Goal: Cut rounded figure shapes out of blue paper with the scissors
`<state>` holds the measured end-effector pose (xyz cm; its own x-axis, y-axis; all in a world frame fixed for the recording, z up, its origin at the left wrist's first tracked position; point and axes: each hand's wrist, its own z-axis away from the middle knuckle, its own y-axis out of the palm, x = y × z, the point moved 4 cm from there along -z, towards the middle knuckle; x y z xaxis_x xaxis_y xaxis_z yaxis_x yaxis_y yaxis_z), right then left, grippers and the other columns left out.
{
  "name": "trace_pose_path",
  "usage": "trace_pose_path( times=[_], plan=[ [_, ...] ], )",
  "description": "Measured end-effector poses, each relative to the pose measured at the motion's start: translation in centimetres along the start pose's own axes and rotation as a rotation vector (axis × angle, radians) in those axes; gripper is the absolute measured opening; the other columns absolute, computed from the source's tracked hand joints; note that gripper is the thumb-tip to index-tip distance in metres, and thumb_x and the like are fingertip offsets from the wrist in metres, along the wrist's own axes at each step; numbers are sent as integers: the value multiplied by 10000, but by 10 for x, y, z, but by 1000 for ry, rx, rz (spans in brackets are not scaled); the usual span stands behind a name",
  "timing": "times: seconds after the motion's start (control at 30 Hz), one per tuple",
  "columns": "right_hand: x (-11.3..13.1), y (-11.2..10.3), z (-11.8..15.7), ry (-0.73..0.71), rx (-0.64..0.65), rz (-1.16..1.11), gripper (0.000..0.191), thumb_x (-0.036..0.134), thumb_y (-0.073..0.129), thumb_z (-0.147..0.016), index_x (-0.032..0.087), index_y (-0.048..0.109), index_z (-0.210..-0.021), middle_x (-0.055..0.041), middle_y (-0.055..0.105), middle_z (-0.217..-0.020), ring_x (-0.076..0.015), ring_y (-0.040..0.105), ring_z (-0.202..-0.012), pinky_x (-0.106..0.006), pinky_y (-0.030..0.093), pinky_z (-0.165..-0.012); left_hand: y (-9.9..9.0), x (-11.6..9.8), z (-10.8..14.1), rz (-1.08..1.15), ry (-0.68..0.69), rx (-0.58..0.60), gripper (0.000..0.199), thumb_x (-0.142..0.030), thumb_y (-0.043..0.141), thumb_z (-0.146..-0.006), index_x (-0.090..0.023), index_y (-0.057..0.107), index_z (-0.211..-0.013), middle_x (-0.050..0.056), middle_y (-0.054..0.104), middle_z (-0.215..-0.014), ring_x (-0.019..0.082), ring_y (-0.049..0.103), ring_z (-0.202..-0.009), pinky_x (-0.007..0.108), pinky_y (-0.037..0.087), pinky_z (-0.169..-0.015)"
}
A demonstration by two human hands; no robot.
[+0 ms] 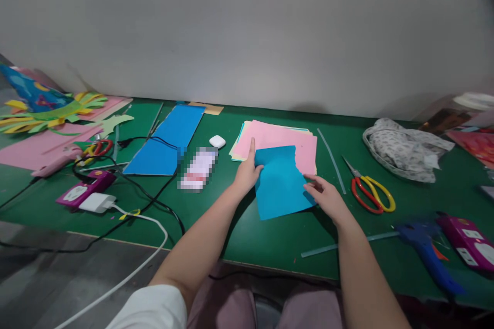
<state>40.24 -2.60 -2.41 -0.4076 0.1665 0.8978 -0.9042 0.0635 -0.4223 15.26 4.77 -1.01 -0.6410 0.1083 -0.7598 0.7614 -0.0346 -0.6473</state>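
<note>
A sheet of blue paper (281,182) with a ragged right edge is held between my two hands, partly over a stack of pink and pale sheets (280,136). My left hand (248,169) grips its left edge, thumb on the front and index finger pointing up. At the ragged right edge, my right hand (322,193) pinches the paper with thumb and fingers. Scissors (370,190) with red and yellow handles lie to the right of my right hand. Beside the stack is a clear glue stick (332,161).
A blue board (168,139), a blurred phone (198,169) and a white case (217,142) lie left. Cables cross near a purple power strip (85,188) and pink glue gun (57,160). A blue glue gun (426,254) lies right. A white partition (247,46) stands behind.
</note>
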Motion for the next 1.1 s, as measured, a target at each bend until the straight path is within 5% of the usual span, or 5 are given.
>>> trace_pose_path(
  times=[0.27,0.43,0.6,0.83,1.1],
  plan=[
    [6,11,1,-89,51,100,501,362,642,-746,184,683,-1213,-86,736,-976,-216,669,-825,-342,536,-712,1,3,-2,99,44,30,924,-221,628,-811,-229,96,-1566,-58,433,-679,168,486,-635,283,423,-770],
    [7,16,1,-139,59,229,340,283,627,-771,222,763,-1076,-91,746,-1129,-274,678,-1013,-410,507,-890,1,-4,-1,-139,296,-79,746,-221,634,-829,-141,325,-1503,189,532,-1242,321,488,-1166,452,357,-1025],
    [7,16,-1,-172,-10,341,264,265,600,-785,243,784,-973,-65,768,-1053,-271,691,-1001,-388,504,-878,21,-18,11,-166,502,228,244,-171,580,-868,-185,729,-1061,145,646,-1169,290,567,-1145,417,407,-1024],
    [13,9,-1,-165,-172,483,258,408,563,-828,223,741,-805,-53,760,-814,-237,688,-745,-308,472,-632,35,-24,23,-197,550,403,304,-181,565,-873,-229,731,-1123,158,603,-1318,327,546,-1231,484,407,-1044],
    [24,19,11,-284,-176,704,221,361,562,-866,242,749,-878,-85,762,-889,-255,672,-835,-303,434,-613,41,-16,23,-257,541,402,369,-248,463,-937,-281,676,-1236,116,554,-1392,322,467,-1306,496,333,-1093]
  ],
)
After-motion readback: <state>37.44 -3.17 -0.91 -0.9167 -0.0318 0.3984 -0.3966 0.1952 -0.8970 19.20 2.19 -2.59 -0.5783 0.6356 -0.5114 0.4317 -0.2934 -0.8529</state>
